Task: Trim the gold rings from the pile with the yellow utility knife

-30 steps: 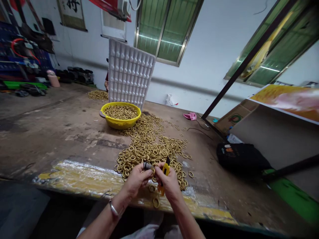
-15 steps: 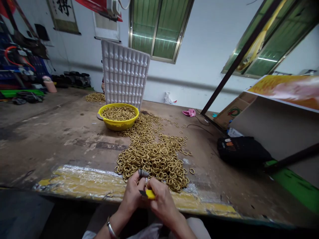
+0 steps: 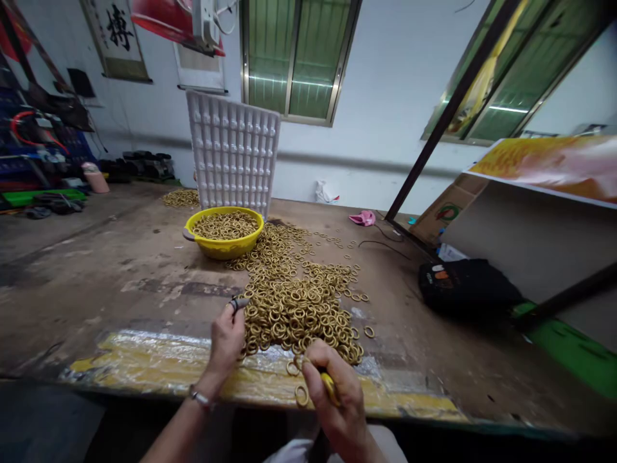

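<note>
My left hand (image 3: 228, 339) is at the left edge of a heap of brass-coloured rings (image 3: 299, 308) on the table. A grey cover with a dark band (image 3: 238, 303) sits on one of its outstretched fingers, which reaches to the rings. My right hand (image 3: 337, 392) is closed around a yellow-handled knife (image 3: 330, 388) at the front of the heap; its blade cannot be made out now. Beside the right fingertips are a loose ring (image 3: 292, 368) and, nearer the edge, another ring (image 3: 301, 396).
A yellow basin (image 3: 224, 248) full of rings stands behind the heap, before an upright grey moulded tray (image 3: 234, 151). A smaller ring pile (image 3: 180, 197) lies farther back. To the right are a pink cloth (image 3: 362, 218), a black bag (image 3: 467, 286) and a dark post (image 3: 434, 135).
My hands have moved apart: the left went forward and left to the heap's edge, the right moved right with the knife. Two rings now show by the right fingertips. The view shifted slightly.
</note>
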The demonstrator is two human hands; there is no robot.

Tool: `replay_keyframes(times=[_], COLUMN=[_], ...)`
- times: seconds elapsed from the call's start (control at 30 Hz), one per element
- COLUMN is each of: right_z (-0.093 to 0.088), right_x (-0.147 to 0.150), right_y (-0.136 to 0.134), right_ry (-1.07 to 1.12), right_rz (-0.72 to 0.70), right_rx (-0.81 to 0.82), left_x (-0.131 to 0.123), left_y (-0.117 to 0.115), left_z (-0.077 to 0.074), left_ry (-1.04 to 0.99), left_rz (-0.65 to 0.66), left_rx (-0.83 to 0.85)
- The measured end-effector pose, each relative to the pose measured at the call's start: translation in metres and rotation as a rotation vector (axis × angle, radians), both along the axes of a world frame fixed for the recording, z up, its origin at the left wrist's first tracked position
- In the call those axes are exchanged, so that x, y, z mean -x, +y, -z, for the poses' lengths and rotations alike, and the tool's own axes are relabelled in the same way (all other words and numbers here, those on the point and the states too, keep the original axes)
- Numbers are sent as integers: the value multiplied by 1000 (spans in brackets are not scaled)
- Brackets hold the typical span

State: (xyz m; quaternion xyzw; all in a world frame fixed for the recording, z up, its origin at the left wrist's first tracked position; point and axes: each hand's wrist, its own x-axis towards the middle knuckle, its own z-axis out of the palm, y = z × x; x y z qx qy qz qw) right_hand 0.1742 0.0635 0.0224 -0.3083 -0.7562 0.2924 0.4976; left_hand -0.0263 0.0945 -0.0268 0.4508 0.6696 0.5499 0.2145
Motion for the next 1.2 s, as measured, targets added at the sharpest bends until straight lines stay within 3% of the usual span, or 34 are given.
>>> replay_keyframes(times=[0.1, 0.17, 0.27, 0.4, 0.53, 0.7, 0.87, 0.97, 1.07, 1.2], right_z=[0, 16, 48, 77, 80, 72, 60, 43, 28, 25], right_x=[-5, -5, -2, -3, -8, -16, -17, -12, -5, 1], right_y=[13, 25, 38, 42, 40, 39, 41, 43, 46, 45], right_ry=[-123, -277, -504, -607, -521, -406, -193, -5, 130, 201], right_rz=[86, 173, 281, 360, 352, 360, 290, 218, 111, 18], right_rx=[112, 160, 120, 3, -137, -208, -78, 100, 305, 385], left_x=[12, 10, 2, -7, -17, -11, -5, -17, -34, -49], left_y=[-1, -2, 5, 30, 49, 54, 48, 35, 18, 1], left_z=[5, 6, 5, -2, -3, -3, -15, -22, -25, -24], left_ry=[217, 436, 643, 647, 602, 450, 171, 6, -308, -688], left_rz=[157, 245, 271, 321, 342, 296, 284, 361, 532, 652], left_rx=[18, 23, -9, 49, 89, 80, 101, 168, 276, 354])
